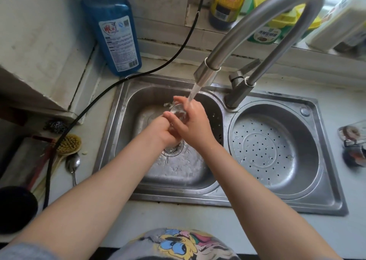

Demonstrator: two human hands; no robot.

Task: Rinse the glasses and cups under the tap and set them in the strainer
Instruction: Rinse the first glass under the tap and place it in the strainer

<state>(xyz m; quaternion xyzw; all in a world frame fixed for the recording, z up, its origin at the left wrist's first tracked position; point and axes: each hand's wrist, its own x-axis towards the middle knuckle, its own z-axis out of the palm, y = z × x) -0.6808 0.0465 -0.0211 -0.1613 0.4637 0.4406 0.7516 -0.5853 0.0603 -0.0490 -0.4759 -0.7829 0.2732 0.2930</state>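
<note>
A clear glass [178, 111] is held over the left sink basin [136, 101], under the water stream from the steel tap [206, 75]. My left hand [165, 131] grips the glass near its base from below. My right hand [195, 121] wraps around its side, with fingers curled over the rim, and the water falls on this hand. The round perforated strainer [275, 149] sits in the right basin and holds nothing.
A blue detergent bottle [115, 30] stands at the back left. A black cable [83, 111] runs along the left counter past a brush [68, 144] and a spoon [72, 164]. Bottles line the windowsill [227, 4]. A small dish [350, 133] lies at the far right.
</note>
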